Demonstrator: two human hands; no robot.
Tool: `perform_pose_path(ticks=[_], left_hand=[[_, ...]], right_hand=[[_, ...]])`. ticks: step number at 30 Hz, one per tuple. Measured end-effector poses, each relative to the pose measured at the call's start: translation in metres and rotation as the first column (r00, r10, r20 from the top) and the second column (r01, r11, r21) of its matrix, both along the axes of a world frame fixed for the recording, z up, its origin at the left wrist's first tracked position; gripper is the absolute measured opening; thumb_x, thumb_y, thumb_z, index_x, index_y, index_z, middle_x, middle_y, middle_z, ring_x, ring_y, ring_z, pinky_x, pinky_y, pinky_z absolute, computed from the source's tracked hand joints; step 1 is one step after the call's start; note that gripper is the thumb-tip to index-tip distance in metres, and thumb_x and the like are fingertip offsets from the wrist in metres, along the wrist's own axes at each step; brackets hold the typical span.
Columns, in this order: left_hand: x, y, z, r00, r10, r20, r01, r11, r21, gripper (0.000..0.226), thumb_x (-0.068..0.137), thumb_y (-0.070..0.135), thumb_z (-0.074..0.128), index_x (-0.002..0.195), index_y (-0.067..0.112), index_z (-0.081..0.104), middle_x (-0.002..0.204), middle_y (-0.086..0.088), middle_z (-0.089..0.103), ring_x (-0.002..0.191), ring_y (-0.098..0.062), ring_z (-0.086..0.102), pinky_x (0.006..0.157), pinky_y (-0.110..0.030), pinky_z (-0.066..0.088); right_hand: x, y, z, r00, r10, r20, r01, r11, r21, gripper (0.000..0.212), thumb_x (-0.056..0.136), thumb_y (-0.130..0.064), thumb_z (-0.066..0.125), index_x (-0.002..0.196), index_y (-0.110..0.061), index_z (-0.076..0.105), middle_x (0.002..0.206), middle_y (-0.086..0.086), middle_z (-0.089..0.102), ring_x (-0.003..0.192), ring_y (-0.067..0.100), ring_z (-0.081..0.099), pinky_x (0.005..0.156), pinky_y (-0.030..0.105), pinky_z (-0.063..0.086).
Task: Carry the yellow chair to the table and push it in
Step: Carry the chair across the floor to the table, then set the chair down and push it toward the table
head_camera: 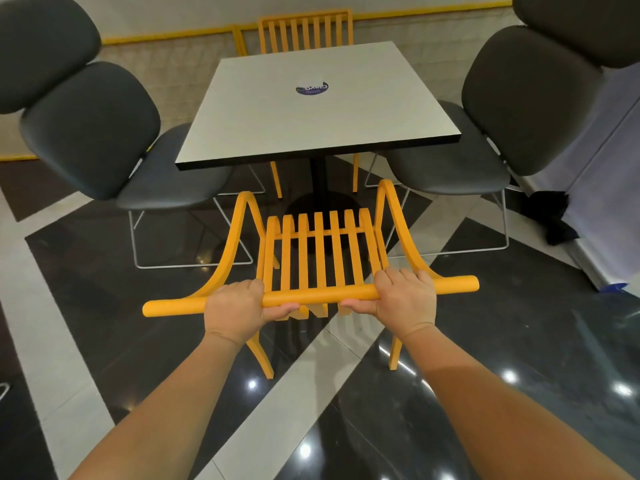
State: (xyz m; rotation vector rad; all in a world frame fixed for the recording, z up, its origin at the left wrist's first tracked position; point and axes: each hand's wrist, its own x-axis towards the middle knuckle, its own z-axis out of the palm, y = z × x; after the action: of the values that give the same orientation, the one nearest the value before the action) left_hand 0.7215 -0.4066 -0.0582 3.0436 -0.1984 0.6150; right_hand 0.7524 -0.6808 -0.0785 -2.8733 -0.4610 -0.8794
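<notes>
The yellow chair [313, 249] with a slatted seat and curved armrests faces the square white table [277, 109], its front edge just short of the table's near edge. My left hand [235, 310] and my right hand [401, 297] both grip the round top rail of the chair's back, one on each side of the middle. Its rear legs show below my hands over the dark floor. Whether the legs touch the floor I cannot tell.
A dark padded chair [104, 133] stands at the table's left and another one [502, 133] at its right. A second yellow chair [306, 31] sits at the far side. The table's black pedestal [320, 181] is ahead of the seat. A black object [554, 216] lies by the right partition.
</notes>
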Motion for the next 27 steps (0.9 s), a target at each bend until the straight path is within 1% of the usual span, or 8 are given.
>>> perform_pose_path(ticks=[3,8,11,16,20,23,27], left_hand=[[0.004,0.001,-0.003,1.000,0.000,0.013,0.000,1.000,0.007,0.081,0.078,0.086,0.015,0.049,0.016,0.044,0.040,0.002,0.042,0.036,-0.011,0.027,0.046,-0.013,0.015],[0.005,0.001,-0.005,1.000,-0.004,0.015,0.004,1.000,0.005,0.082,0.078,0.085,0.016,0.049,0.015,0.045,0.040,0.001,0.043,0.031,-0.015,0.037,0.042,-0.016,0.025],[0.005,0.000,-0.003,1.000,-0.006,0.018,0.006,1.000,0.001,0.082,0.079,0.085,0.015,0.049,0.015,0.046,0.040,0.001,0.043,0.031,-0.015,0.039,0.041,-0.017,0.029],[0.005,-0.004,-0.002,1.000,-0.010,0.025,0.010,1.000,-0.006,0.082,0.079,0.084,0.016,0.049,0.014,0.046,0.040,0.001,0.043,0.032,-0.014,0.038,0.043,-0.017,0.024],[0.008,-0.013,-0.001,1.000,-0.008,0.019,0.008,1.000,-0.004,0.080,0.079,0.084,0.019,0.049,0.015,0.045,0.039,0.000,0.043,0.031,-0.015,0.039,0.040,-0.017,0.028],[0.015,-0.029,0.000,1.000,-0.001,0.012,0.001,1.000,0.003,0.078,0.078,0.084,0.021,0.050,0.015,0.045,0.039,0.001,0.043,0.031,-0.015,0.039,0.039,-0.018,0.029],[0.028,-0.051,0.002,1.000,0.011,0.019,-0.011,1.000,0.008,0.073,0.077,0.081,0.026,0.049,0.016,0.044,0.038,0.002,0.041,0.030,-0.013,0.035,0.042,-0.017,0.022]], right_hand=[[0.004,-0.001,-0.003,1.000,0.007,0.013,-0.007,1.000,-0.002,0.080,0.079,-0.086,0.024,0.057,-0.015,0.053,0.054,0.001,0.053,0.049,0.020,0.051,0.057,0.031,0.040],[0.006,-0.002,-0.005,1.000,0.009,0.021,-0.009,1.000,-0.003,0.079,0.079,-0.086,0.025,0.057,-0.015,0.053,0.054,0.001,0.053,0.049,0.020,0.050,0.057,0.030,0.037],[0.007,-0.003,-0.004,1.000,0.013,0.010,-0.013,1.000,-0.003,0.079,0.080,-0.086,0.024,0.058,-0.015,0.053,0.055,0.002,0.054,0.050,0.020,0.051,0.056,0.030,0.038],[0.010,-0.007,-0.003,0.999,0.043,0.003,-0.042,0.999,-0.005,0.081,0.081,-0.085,0.022,0.058,-0.015,0.055,0.055,0.001,0.055,0.049,0.020,0.053,0.055,0.031,0.042],[0.020,-0.017,-0.006,0.997,0.071,0.038,-0.071,0.997,-0.004,0.079,0.080,-0.085,0.025,0.056,-0.015,0.052,0.052,0.000,0.053,0.046,0.019,0.052,0.054,0.030,0.043],[0.036,-0.032,-0.004,0.995,0.087,0.041,-0.086,0.996,-0.016,0.079,0.079,-0.085,0.027,0.056,-0.014,0.053,0.053,0.000,0.055,0.047,0.020,0.054,0.057,0.031,0.045],[0.055,-0.050,0.000,0.998,0.062,0.021,-0.061,0.997,-0.037,0.081,0.079,-0.087,0.020,0.057,-0.016,0.052,0.054,-0.001,0.053,0.049,0.019,0.053,0.061,0.030,0.037]])
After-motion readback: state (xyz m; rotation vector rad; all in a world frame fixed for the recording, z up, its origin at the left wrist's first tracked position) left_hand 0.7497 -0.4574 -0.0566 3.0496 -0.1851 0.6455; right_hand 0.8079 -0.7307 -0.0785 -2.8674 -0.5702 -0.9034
